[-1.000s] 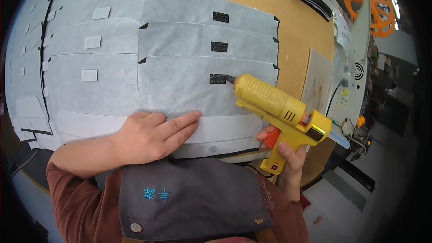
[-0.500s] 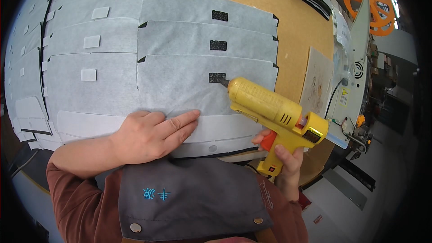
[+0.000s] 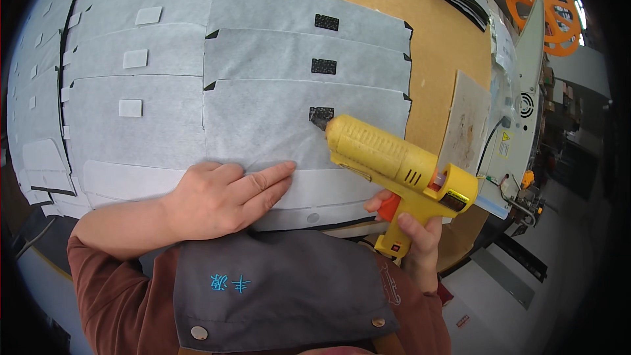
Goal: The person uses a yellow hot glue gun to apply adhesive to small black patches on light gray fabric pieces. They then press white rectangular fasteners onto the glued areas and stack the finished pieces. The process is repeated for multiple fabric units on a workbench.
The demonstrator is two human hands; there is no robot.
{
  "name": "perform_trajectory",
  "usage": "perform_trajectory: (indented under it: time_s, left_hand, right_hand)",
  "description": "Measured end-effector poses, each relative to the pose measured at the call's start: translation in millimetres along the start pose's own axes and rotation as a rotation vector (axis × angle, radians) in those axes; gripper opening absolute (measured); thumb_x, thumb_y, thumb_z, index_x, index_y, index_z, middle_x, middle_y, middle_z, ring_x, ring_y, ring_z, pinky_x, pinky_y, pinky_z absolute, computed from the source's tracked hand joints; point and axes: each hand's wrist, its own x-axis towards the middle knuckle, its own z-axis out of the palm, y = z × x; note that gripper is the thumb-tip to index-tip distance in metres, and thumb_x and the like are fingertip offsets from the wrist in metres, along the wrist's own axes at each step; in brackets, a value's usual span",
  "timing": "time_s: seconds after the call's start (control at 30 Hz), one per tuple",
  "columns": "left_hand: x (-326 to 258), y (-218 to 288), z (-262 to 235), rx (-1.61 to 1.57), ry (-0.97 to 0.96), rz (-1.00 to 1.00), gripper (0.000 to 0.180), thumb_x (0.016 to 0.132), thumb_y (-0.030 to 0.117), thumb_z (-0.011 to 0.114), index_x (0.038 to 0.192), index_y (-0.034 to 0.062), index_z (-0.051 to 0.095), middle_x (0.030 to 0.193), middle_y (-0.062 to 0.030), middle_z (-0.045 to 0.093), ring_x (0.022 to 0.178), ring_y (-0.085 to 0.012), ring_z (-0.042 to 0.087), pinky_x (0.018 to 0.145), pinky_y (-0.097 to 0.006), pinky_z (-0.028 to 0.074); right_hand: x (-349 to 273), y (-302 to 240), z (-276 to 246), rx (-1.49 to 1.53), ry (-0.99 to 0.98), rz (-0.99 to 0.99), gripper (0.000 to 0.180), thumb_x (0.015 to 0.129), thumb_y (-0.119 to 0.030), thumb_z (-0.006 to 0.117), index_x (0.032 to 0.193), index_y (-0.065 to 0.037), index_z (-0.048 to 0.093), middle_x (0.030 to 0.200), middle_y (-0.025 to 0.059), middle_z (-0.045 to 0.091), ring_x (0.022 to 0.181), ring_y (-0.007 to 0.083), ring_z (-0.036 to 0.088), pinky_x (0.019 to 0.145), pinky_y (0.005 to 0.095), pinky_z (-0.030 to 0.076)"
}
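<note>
My right hand (image 3: 420,240) grips a yellow hot glue gun (image 3: 388,158) by its handle, with a finger at the orange-red trigger. The gun's dark nozzle lies over the lower left part of a small black rectangular patch (image 3: 322,112) and partly covers it. That patch sits on the nearest of several overlapping pale grey fabric sheets (image 3: 263,118). Flat on this sheet's near part rests my left hand (image 3: 223,197), fingers stretched out to the right and holding nothing. Farther up, two more black patches, a middle one (image 3: 324,66) and a far one (image 3: 327,22), show on the sheets behind.
More grey sheets with white rectangular patches (image 3: 130,108) spread over the left side. Brown board (image 3: 440,46) shows at the right, with a stained flat panel (image 3: 464,118) on it. Beyond stands a pale machine (image 3: 519,138) near an orange spoked reel (image 3: 542,6).
The glue gun's nozzle has moved from the right part of the nearest black patch to its lower left part. My left hand stays in place on the sheet.
</note>
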Motion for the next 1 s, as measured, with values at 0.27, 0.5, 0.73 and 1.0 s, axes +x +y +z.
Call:
perform_trajectory:
  time_s: [0.27,0.5,0.73,1.0]
  left_hand:
    - [1.2,0.4,1.5,0.0,0.017,-0.002,0.025,0.078,0.014,0.07,0.102,0.0081,0.07,0.12,-0.0056,0.069,0.051,-0.0069,0.044,0.043,-0.021,0.039]
    - [0.9,0.8,0.9,-0.022,0.009,-0.015,0.025,0.077,0.013,0.072,0.102,0.0081,0.07,0.119,-0.0057,0.069,0.051,-0.0072,0.044,0.043,-0.021,0.039]
    - [1.1,0.4,1.4,-0.023,0.021,-0.01,0.026,0.076,0.014,0.072,0.102,0.008,0.07,0.119,-0.0058,0.069,0.051,-0.007,0.045,0.043,-0.021,0.039]
    - [-0.4,1.1,1.7,0.006,0.013,-0.022,0.025,0.077,0.012,0.065,0.102,0.0096,0.071,0.124,-0.0021,0.066,0.054,-0.0064,0.043,0.041,-0.02,0.038]
  right_hand:
    - [-7.4,7.6,-10.5,-0.024,0.037,-0.065,0.053,0.085,-0.009,0.059,0.133,0.007,0.043,0.106,0.0231,0.064,0.097,0.0258,0.064,0.08,0.0307,0.051]
    - [-8.3,9.7,-12.3,-0.009,0.033,-0.073,0.053,0.086,-0.01,0.059,0.133,0.007,0.043,0.107,0.023,0.063,0.098,0.0269,0.064,0.08,0.0314,0.051]
    - [-8.2,8.1,-8.4,0.023,0.027,-0.044,0.054,0.085,-0.007,0.059,0.134,0.006,0.041,0.11,0.0216,0.061,0.1,0.0274,0.063,0.083,0.0339,0.051]
    - [6.5,5.8,0.2,0.027,-0.028,-0.091,0.053,0.086,-0.005,0.057,0.135,0.005,0.041,0.111,0.0221,0.06,0.101,0.0279,0.062,0.088,0.0393,0.05]
